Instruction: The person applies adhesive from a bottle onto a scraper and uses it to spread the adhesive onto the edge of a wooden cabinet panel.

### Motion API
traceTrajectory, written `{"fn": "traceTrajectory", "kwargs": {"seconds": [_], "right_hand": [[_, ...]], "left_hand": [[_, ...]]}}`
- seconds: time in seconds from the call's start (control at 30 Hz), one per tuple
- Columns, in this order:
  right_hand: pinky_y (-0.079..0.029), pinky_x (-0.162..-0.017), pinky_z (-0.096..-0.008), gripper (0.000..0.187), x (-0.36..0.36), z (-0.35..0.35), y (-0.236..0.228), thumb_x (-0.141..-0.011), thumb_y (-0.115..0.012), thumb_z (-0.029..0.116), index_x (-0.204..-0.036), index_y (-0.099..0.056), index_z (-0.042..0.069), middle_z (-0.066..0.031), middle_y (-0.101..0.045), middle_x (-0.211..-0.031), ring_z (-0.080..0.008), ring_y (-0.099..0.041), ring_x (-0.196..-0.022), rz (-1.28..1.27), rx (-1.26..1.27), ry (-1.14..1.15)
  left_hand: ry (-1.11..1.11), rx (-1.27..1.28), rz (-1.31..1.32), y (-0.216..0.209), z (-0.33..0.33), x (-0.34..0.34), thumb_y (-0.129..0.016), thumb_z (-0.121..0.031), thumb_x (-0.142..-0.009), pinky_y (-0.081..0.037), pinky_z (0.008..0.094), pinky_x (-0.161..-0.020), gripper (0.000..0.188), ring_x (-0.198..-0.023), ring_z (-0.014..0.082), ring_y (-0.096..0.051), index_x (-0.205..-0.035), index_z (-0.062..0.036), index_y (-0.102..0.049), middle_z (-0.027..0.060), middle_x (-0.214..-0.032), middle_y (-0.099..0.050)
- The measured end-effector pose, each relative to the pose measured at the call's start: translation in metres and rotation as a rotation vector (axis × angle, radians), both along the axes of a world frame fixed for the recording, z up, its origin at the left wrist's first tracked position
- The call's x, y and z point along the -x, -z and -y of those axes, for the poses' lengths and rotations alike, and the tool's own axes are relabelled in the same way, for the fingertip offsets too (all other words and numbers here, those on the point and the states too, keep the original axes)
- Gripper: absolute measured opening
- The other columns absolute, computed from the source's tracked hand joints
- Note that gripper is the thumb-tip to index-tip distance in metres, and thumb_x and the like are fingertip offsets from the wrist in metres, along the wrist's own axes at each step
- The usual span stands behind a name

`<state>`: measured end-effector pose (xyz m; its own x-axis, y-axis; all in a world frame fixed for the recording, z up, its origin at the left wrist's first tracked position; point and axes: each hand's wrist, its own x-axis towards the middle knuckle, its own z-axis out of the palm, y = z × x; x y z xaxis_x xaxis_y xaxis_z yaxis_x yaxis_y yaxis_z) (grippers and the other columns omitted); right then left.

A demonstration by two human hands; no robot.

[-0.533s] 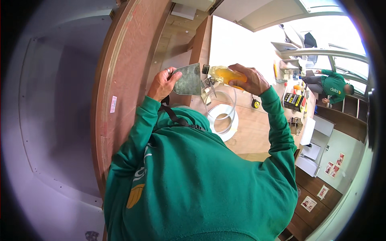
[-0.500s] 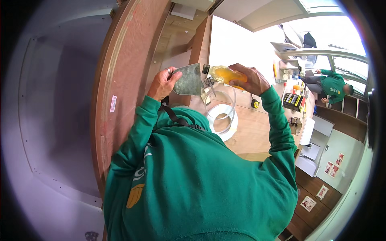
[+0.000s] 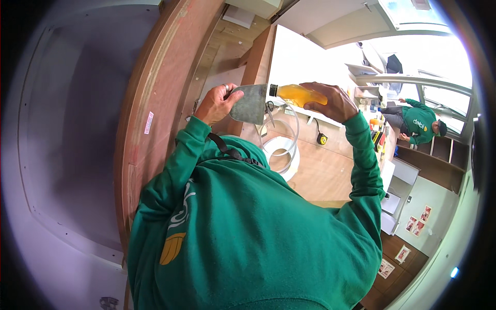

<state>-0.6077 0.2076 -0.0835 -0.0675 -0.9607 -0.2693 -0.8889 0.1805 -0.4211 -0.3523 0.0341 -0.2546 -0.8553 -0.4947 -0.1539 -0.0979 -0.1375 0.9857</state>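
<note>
A brown board [image 3: 150, 93] stands left of the left hand [image 3: 217, 103], which is closed on a grey scraper [image 3: 249, 105], thumb on its face. Just right of that hand's scraper are scissors [image 3: 272, 118], with a white roll [image 3: 279, 141] nearer the body. The amber bottle [image 3: 299, 95] lies sideways in the right hand [image 3: 337, 102], fingers curled around it, its dark cap pointing at the scraper; whether they touch I cannot tell. A tape measure [image 3: 322, 139] sits below the right hand; a co-worker [image 3: 417, 121] is well beyond it, rightward.
</note>
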Motion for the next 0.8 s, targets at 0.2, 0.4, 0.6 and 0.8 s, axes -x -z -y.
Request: {"fn": "traceTrajectory", "kwargs": {"seconds": [0.2,0.4,0.6,0.8], "right_hand": [[-0.054,-0.083,-0.0408,0.052,-0.001,0.0043,-0.0051,-0.084,-0.074,0.041,-0.123,-0.063,0.009,-0.0121,-0.072,-0.104,-0.0325,-0.07,-0.091,-0.001,-0.064,0.032],[-0.054,-0.088,-0.039,0.051,-0.0033,0.0061,-0.0069,-0.084,-0.077,0.028,-0.126,-0.062,0.004,-0.0155,-0.07,-0.112,-0.0315,-0.07,-0.096,-0.002,-0.122,0.049],[-0.054,-0.088,-0.0378,0.053,-0.0032,0.0049,-0.0079,-0.082,-0.079,0.029,-0.126,-0.063,0.004,-0.0152,-0.071,-0.112,-0.0305,-0.07,-0.097,-0.004,-0.09,0.058],[-0.055,-0.085,-0.039,0.052,-0.0048,0.0035,-0.0073,-0.082,-0.078,0.038,-0.124,-0.065,0.009,-0.0128,-0.073,-0.105,-0.0312,-0.071,-0.092,-0.007,-0.049,0.072]], "left_hand": [[0.002,-0.009,-0.03,-0.0018,0.0012,-0.001,-0.063,-0.026,-0.095,-0.048,0.0282,-0.064,0.026,-0.068,0.0076,-0.054,-0.097,0.0003,-0.067,0.0027,-0.076,-0.065],[0.018,-0.063,-0.033,0.0026,0.002,-0.0009,-0.063,-0.026,-0.095,-0.047,0.0277,-0.064,0.026,-0.068,0.0075,-0.054,-0.097,0.0002,-0.067,0.002,-0.074,-0.064],[0.023,-0.031,-0.042,0.0003,0.0019,-0.0017,-0.063,-0.027,-0.095,-0.046,0.0274,-0.063,0.026,-0.068,0.0071,-0.053,-0.096,-0.001,-0.068,0.0003,-0.073,-0.062],[0.04,-0.051,-0.074,0.0052,0.0014,-0.001,-0.063,-0.029,-0.095,-0.046,0.0272,-0.062,0.027,-0.067,0.0067,-0.052,-0.094,-0.0021,-0.068,-0.0006,-0.072,-0.061]]}}
